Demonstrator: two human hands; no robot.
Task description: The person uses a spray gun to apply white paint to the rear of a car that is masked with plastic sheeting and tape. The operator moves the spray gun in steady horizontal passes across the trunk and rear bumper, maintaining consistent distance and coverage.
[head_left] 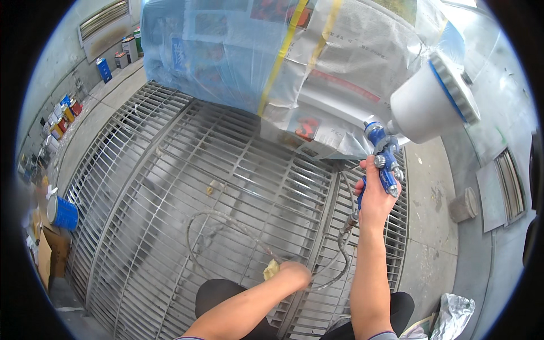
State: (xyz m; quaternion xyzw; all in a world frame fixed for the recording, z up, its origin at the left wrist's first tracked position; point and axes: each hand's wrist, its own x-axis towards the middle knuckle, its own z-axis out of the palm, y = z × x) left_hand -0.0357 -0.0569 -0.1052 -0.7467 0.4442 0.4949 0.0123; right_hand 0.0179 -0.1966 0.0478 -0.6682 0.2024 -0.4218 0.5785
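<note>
My right hand [378,195] is wrapped round the handle of a blue spray gun [382,153], raised in front of the covered car body. A white paint cup [433,102] with a grey lid sits tilted on the gun. From the handle's lower end an air hose [343,241] hangs down and loops over the floor grating. Lower and nearer to me, my left hand [294,276] is closed, with a crumpled pale yellow cloth [271,270] sticking out of it. The hose runs up to this hand on both sides; whether the fingers grip it too is hidden.
Blue plastic film [221,62] and printed paper, joined with yellow tape [281,56], cover the large body ahead. Metal grating [153,226] forms the floor. Cans line the left wall, with a blue can [62,212] nearest. A bucket [463,205] and crumpled foil [453,317] are at right.
</note>
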